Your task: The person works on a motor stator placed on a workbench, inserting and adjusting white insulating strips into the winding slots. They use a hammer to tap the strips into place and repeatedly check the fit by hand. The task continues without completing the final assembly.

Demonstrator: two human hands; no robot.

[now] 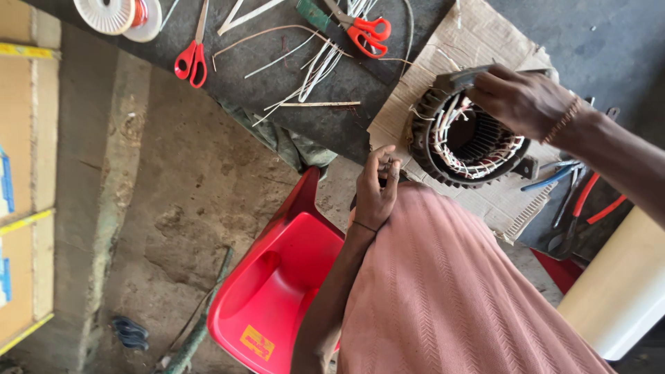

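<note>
From my remote seat, I take the motor stator [465, 138] as my landmark: a dark ribbed ring with white insulation strips poking out of its slots. Under it and spreading to all sides runs the dark table [332, 76], with a sheet of torn cardboard [485, 41] directly beneath the stator. Below and left of the stator, off the table edge, stands a red plastic chair [277, 284] on the dirt floor [187, 194]. Between chair and stator I see a pink-clad leg [443, 291].

My right hand [521, 100] grips the stator's upper rim, fingers curled over the top, tilting it on edge. My left hand [375, 188] sits just beside the stator's lower left, fingers pinched narrowly together; I cannot tell what, if anything, they hold.

Right of the stator lie pliers [578, 208] with red and blue handles. Up and left of it lie red scissors [367, 31], loose white strips [315, 69], another red scissors [192, 59], and a white spool [105, 14].
</note>
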